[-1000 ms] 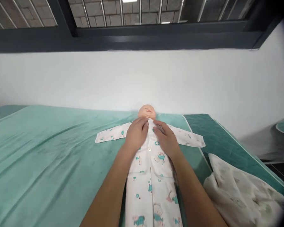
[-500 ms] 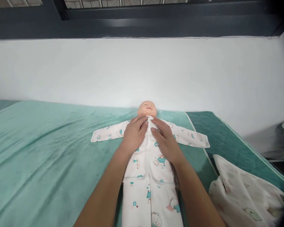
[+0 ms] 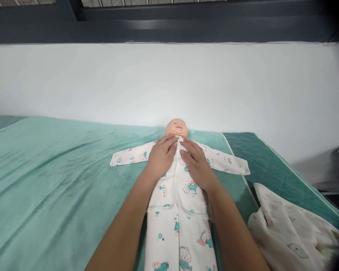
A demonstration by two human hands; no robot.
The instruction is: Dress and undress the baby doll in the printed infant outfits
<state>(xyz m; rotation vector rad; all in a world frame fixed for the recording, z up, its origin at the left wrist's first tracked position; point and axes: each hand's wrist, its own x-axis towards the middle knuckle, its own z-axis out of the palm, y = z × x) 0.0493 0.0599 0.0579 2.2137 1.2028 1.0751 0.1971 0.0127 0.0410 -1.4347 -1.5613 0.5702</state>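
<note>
A baby doll (image 3: 176, 128) lies on its back at the middle of the bed, its head toward the wall. It wears a white buttoned baby top (image 3: 172, 192) with teal animal prints, both sleeves spread out sideways. Matching trousers (image 3: 164, 241) stretch down toward me, their lower end cut off by the picture's edge. On the chest, left of the button line, my left hand (image 3: 161, 156) rests with its fingers extended. My right hand (image 3: 196, 160) lies likewise on the other side, fingertips near the collar. Both hands look open, pressing lightly on the cloth.
A light green sheet (image 3: 59, 180) with wrinkles covers the bed, and a darker green quilted cover (image 3: 271, 165) shows at the right. A crumpled white printed cloth (image 3: 293, 229) lies at the lower right. Behind the doll rises a white wall (image 3: 130, 82) beneath a dark frame (image 3: 186, 26).
The hands stay on the chest almost unmoved. The camera view has shifted slightly, and a little more of the trousers shows at the bottom.
</note>
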